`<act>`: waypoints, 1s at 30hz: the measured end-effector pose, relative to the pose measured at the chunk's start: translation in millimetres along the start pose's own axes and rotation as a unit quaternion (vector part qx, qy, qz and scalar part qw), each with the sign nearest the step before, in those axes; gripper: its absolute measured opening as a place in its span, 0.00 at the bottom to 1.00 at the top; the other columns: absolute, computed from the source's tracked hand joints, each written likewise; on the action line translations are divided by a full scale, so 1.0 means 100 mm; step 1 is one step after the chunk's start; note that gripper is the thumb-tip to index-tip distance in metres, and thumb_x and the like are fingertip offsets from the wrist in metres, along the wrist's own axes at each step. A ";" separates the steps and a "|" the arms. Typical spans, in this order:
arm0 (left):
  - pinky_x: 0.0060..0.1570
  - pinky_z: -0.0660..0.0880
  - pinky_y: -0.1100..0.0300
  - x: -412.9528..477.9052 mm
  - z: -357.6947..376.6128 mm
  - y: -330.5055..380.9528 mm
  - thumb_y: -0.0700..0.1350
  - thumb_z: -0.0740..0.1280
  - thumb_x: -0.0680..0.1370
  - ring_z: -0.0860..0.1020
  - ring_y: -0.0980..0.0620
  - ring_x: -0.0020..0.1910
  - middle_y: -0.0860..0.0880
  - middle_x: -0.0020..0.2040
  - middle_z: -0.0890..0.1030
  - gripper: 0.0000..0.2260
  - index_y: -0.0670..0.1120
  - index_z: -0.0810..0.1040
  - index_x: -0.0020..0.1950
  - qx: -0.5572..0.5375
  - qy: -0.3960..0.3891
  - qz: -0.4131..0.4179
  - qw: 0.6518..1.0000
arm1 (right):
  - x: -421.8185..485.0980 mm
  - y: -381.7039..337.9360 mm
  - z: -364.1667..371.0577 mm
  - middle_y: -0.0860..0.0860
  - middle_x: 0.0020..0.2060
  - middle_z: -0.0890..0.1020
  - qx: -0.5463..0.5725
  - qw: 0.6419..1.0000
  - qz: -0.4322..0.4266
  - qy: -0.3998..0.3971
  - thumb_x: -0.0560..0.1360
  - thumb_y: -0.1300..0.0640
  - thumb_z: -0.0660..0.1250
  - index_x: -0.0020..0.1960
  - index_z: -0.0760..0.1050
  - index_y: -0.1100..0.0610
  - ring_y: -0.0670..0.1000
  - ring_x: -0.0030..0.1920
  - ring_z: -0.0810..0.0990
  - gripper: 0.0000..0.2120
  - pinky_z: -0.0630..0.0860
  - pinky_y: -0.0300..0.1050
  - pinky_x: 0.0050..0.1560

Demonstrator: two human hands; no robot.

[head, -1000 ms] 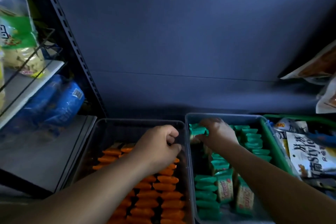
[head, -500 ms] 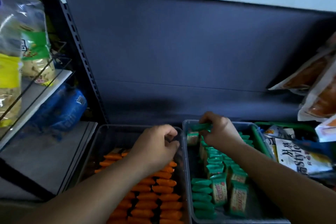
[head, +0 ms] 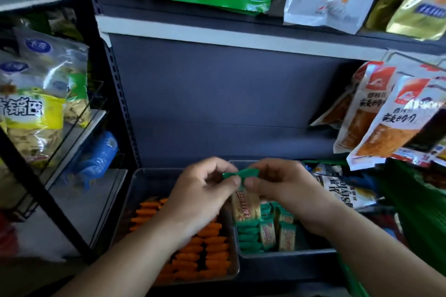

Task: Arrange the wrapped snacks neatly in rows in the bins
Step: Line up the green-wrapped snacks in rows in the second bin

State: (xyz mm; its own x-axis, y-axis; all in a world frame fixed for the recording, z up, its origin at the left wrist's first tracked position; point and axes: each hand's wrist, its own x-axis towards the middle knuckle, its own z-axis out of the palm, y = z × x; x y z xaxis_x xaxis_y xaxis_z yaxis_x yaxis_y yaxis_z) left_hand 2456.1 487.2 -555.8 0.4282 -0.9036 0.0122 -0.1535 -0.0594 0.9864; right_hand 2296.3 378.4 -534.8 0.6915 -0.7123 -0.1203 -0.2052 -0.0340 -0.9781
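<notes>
Two clear bins sit side by side on a low shelf. The left bin (head: 135, 190) holds rows of orange wrapped snacks (head: 207, 248). The right bin (head: 284, 254) holds green wrapped snacks (head: 268, 234), some in rows, some standing. Above the gap between the bins, my left hand (head: 200, 197) and my right hand (head: 284, 190) both pinch the top of one green wrapped snack (head: 245, 196), which hangs upright between them. Its lower part shows a cream label.
Dark shelf back panel behind the bins. Large snack bags (head: 376, 113) lean in from the right, and a green basket (head: 420, 214) stands at the right. A wire-fronted shelf with yellow-green bags (head: 36, 108) and blue packs (head: 96, 154) is at the left. More bags hang above.
My right hand lifted a green snack out of the right bin. My left hand left the orange bin and came over to pinch the same snack. The view tilted upward.
</notes>
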 end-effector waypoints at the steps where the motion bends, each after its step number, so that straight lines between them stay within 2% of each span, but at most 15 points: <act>1: 0.46 0.78 0.62 -0.02 0.01 0.01 0.45 0.73 0.80 0.84 0.53 0.46 0.51 0.45 0.86 0.04 0.53 0.85 0.47 -0.014 -0.005 -0.020 1.000 | -0.03 0.02 0.01 0.58 0.41 0.84 0.016 1.000 0.006 0.011 0.75 0.64 0.75 0.49 0.85 0.58 0.52 0.40 0.83 0.04 0.80 0.43 0.41; 4: 0.51 0.80 0.63 -0.01 0.08 -0.03 0.45 0.72 0.80 0.84 0.56 0.49 0.55 0.46 0.87 0.04 0.52 0.86 0.48 -0.024 -0.003 -0.046 0.999 | -0.04 0.12 0.02 0.58 0.41 0.84 0.073 0.996 0.048 0.031 0.76 0.65 0.73 0.50 0.83 0.60 0.53 0.39 0.84 0.04 0.81 0.44 0.39; 7: 0.50 0.81 0.65 0.08 0.18 -0.02 0.46 0.74 0.79 0.85 0.59 0.48 0.55 0.48 0.87 0.04 0.54 0.85 0.52 -0.026 0.012 -0.039 0.999 | 0.03 0.20 -0.06 0.57 0.40 0.84 0.100 0.992 0.054 0.057 0.78 0.65 0.71 0.53 0.80 0.63 0.53 0.38 0.83 0.04 0.80 0.45 0.35; 9: 0.48 0.81 0.65 0.13 0.24 -0.03 0.46 0.76 0.77 0.85 0.59 0.47 0.54 0.48 0.87 0.09 0.54 0.83 0.56 0.000 -0.031 -0.034 0.999 | 0.11 0.25 -0.16 0.58 0.41 0.83 0.110 0.988 0.037 0.099 0.79 0.64 0.70 0.52 0.79 0.63 0.55 0.38 0.82 0.03 0.80 0.48 0.35; 11: 0.43 0.78 0.68 0.14 0.31 -0.06 0.43 0.77 0.76 0.84 0.61 0.44 0.55 0.45 0.87 0.09 0.52 0.84 0.55 0.053 -0.085 -0.026 0.995 | 0.17 0.31 -0.25 0.59 0.41 0.84 0.112 0.985 0.022 0.133 0.80 0.62 0.69 0.52 0.78 0.63 0.55 0.38 0.83 0.04 0.81 0.49 0.36; 13: 0.39 0.75 0.71 0.15 0.36 -0.11 0.42 0.77 0.75 0.83 0.62 0.40 0.55 0.43 0.86 0.10 0.53 0.84 0.54 0.079 -0.090 -0.034 0.992 | 0.23 0.37 -0.32 0.58 0.40 0.85 0.116 0.981 0.016 0.153 0.80 0.62 0.69 0.52 0.78 0.64 0.54 0.39 0.84 0.05 0.82 0.47 0.37; 17: 0.38 0.75 0.71 0.21 0.42 -0.19 0.39 0.76 0.76 0.82 0.61 0.38 0.54 0.44 0.86 0.12 0.55 0.84 0.54 0.069 -0.065 -0.050 0.994 | 0.30 0.46 -0.38 0.58 0.42 0.86 0.133 0.982 0.024 0.132 0.80 0.61 0.69 0.54 0.78 0.63 0.55 0.41 0.85 0.06 0.82 0.49 0.41; 20: 0.37 0.77 0.67 0.26 0.41 -0.24 0.38 0.75 0.77 0.82 0.60 0.36 0.55 0.42 0.85 0.12 0.56 0.83 0.52 0.079 -0.056 -0.060 0.993 | 0.31 0.47 -0.41 0.60 0.46 0.87 0.149 0.981 0.017 0.120 0.79 0.65 0.69 0.55 0.78 0.62 0.58 0.44 0.86 0.04 0.83 0.51 0.43; 22: 0.38 0.77 0.67 0.29 0.41 -0.30 0.41 0.76 0.77 0.82 0.62 0.36 0.58 0.40 0.85 0.10 0.56 0.82 0.49 0.101 -0.054 -0.057 0.992 | 0.29 0.48 -0.42 0.63 0.47 0.86 0.134 0.982 0.008 0.133 0.79 0.66 0.70 0.54 0.78 0.62 0.60 0.46 0.87 0.05 0.84 0.54 0.44; 24: 0.42 0.74 0.73 0.29 0.43 -0.35 0.48 0.77 0.75 0.80 0.67 0.43 0.64 0.42 0.82 0.10 0.60 0.78 0.47 0.173 -0.033 -0.019 0.984 | 0.29 0.51 -0.42 0.64 0.47 0.85 0.108 0.983 -0.002 0.146 0.78 0.65 0.71 0.53 0.79 0.60 0.62 0.46 0.86 0.06 0.85 0.59 0.47; 26: 0.46 0.72 0.73 0.28 0.44 -0.35 0.56 0.77 0.72 0.77 0.67 0.51 0.64 0.46 0.80 0.13 0.61 0.74 0.48 0.239 -0.006 0.045 0.970 | 0.29 0.54 -0.37 0.63 0.45 0.84 0.082 0.986 -0.009 0.147 0.76 0.64 0.74 0.51 0.81 0.57 0.60 0.43 0.85 0.06 0.85 0.61 0.48; 28: 0.45 0.74 0.65 0.26 0.45 -0.32 0.61 0.76 0.70 0.77 0.62 0.49 0.59 0.46 0.79 0.17 0.58 0.72 0.50 0.241 -0.002 0.081 0.967 | 0.28 0.56 -0.28 0.58 0.41 0.83 0.078 0.989 -0.012 0.128 0.74 0.65 0.75 0.51 0.81 0.57 0.57 0.39 0.83 0.08 0.85 0.57 0.44; 30: 0.41 0.76 0.55 0.25 0.46 -0.29 0.64 0.74 0.69 0.78 0.58 0.43 0.55 0.43 0.79 0.20 0.54 0.71 0.49 0.235 0.003 0.076 0.969 | 0.26 0.54 -0.22 0.58 0.42 0.84 0.091 0.993 -0.006 0.079 0.72 0.63 0.77 0.53 0.82 0.59 0.56 0.40 0.83 0.10 0.84 0.52 0.40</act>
State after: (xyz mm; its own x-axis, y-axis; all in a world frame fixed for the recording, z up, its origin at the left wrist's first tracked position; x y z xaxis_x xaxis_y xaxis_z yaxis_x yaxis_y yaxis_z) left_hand 2430.5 447.2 -591.5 0.3748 -0.9143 0.1535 -0.6027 -0.1144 0.7897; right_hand 2288.3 342.7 -587.3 0.5726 -0.8143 -0.0953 -0.0594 0.0748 -0.9954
